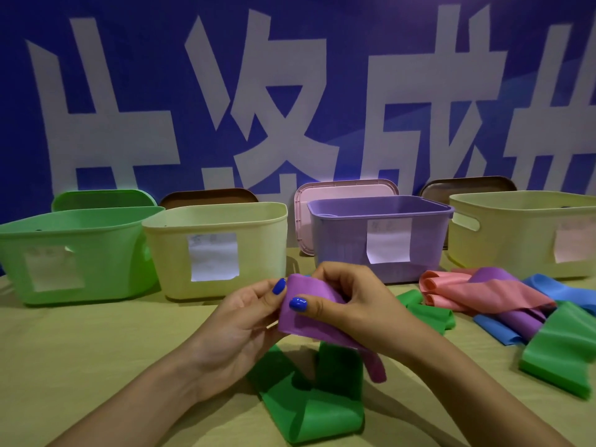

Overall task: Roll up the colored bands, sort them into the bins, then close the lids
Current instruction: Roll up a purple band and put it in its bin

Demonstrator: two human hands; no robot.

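A purple band (306,317) is held above the table between both hands, partly rolled, with its loose tail hanging down to the right. My left hand (245,321) pinches its left edge and my right hand (351,301) curls over its top. Under the hands a green band (309,401) lies folded on the table. Behind stand a green bin (74,253), a pale yellow bin (216,250), a purple bin (380,240) and a second pale yellow bin (522,230), all open, each with a paper label.
Lids lean behind the bins: green lid (103,199), brown lid (209,196), pink lid (345,190), another brown lid (467,185). A pile of pink bands (477,291), purple, blue and green bands (561,353) lies at the right. A blue banner closes the back.
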